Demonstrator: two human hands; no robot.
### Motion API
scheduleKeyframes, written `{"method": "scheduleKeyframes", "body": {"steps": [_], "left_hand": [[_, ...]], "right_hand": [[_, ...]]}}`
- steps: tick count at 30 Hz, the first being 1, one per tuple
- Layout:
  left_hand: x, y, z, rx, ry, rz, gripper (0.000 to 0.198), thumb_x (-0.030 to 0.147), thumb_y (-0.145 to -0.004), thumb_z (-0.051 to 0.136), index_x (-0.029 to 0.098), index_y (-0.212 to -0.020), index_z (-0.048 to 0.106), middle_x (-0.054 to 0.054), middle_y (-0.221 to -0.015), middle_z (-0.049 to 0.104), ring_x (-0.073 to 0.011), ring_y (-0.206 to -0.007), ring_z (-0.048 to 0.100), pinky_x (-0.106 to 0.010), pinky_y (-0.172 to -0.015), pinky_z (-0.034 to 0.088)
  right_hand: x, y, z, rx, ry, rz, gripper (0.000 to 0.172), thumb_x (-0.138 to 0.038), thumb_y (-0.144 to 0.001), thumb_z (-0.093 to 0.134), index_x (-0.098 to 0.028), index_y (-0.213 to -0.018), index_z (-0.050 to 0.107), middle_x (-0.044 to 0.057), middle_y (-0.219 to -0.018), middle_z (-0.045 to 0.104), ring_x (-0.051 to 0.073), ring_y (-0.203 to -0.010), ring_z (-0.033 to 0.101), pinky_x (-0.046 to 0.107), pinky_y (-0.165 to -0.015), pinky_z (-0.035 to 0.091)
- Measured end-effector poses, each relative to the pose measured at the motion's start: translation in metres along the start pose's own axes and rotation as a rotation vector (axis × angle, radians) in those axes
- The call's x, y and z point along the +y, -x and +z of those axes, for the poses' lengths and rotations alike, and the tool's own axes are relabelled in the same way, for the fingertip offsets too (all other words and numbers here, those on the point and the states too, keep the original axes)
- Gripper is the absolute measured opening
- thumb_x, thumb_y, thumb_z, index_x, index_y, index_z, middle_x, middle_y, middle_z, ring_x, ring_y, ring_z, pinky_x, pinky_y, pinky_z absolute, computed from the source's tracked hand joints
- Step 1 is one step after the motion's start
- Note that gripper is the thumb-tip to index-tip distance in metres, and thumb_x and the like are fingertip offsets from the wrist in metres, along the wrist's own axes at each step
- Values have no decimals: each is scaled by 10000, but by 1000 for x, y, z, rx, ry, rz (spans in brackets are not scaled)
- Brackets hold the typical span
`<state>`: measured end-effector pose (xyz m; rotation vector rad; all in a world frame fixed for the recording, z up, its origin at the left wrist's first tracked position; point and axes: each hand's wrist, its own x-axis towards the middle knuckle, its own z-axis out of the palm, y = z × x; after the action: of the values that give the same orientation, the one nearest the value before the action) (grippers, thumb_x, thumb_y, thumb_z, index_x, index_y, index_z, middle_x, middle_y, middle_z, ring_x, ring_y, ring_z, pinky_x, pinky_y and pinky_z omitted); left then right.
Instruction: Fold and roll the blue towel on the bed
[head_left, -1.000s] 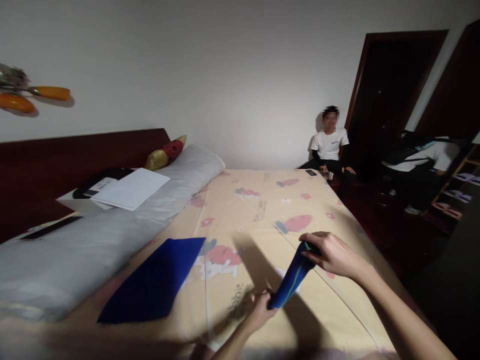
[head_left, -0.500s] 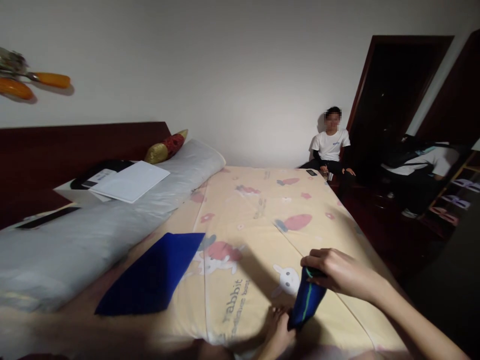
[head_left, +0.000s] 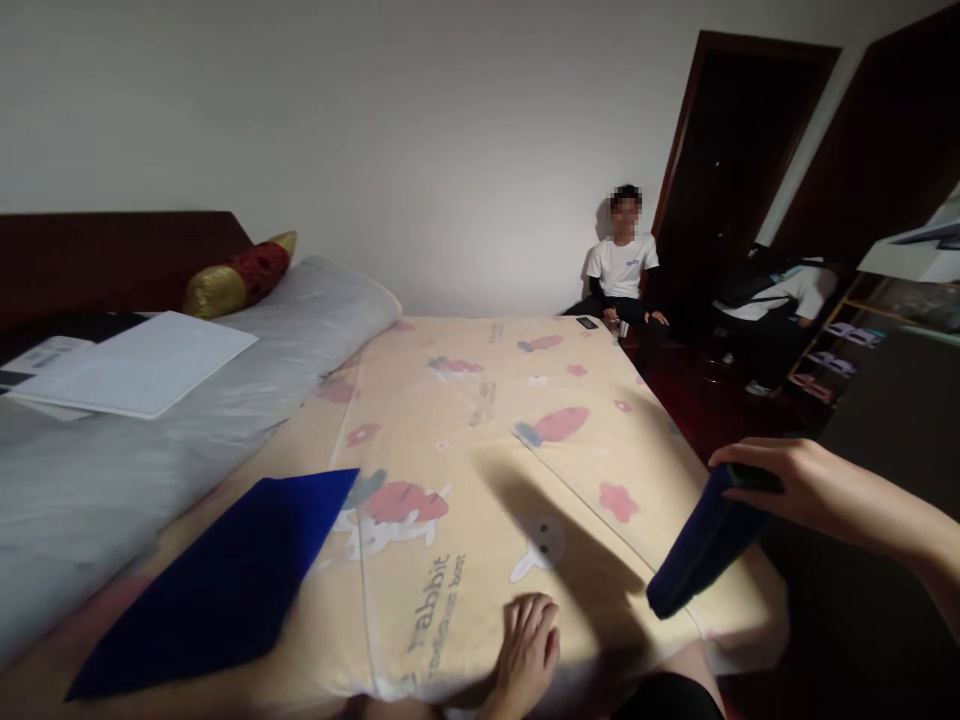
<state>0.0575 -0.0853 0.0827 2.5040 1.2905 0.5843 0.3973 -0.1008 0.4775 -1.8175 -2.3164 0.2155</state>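
Note:
A dark blue folded item (head_left: 697,545) hangs tilted from my right hand (head_left: 795,480), which grips its upper end between thumb and fingers, over the bed's right edge. My left hand (head_left: 529,645) rests on the patterned bed sheet (head_left: 450,420) near the front, with its fingers loosely spread and nothing held. To its left, a flat blue cloth (head_left: 217,580) lies on the sheet.
A grey rolled quilt (head_left: 300,340) lies along the left, with white sheets (head_left: 150,365) and a red and gold pillow (head_left: 244,275). One person (head_left: 622,270) sits beyond the bed, another (head_left: 787,295) bends near a shoe rack (head_left: 832,350). A phone (head_left: 587,323) lies at the far edge.
My right hand has carried the folded blue item right, away from my left hand. My left hand has let go of its lower end and lies on the sheet. The view has turned right.

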Motion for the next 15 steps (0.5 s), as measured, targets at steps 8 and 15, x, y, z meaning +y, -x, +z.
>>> {"method": "scheduleKeyframes", "body": {"steps": [8,15], "left_hand": [[-9,0,7,66,-161,134,294,256,-891,440,287,-1165,544,11,-1187,662,-152,-1116,563,-361,-971,385],[-8,-1,7,37,-121,97,309,270,-884,443,305,-1176,537,20,-1200,667,-154,-1119,567,-355,-979,394]], "right_hand": [[70,-8,11,-39,-23,175,380,-502,-789,573,-250,-1067,636,35,-1022,736,204,-853,683,314,-762,542],[135,-61,-19,223,104,151,394,-518,-780,554,-173,-904,698,6,-626,677,118,-541,570,298,-617,428]]}}
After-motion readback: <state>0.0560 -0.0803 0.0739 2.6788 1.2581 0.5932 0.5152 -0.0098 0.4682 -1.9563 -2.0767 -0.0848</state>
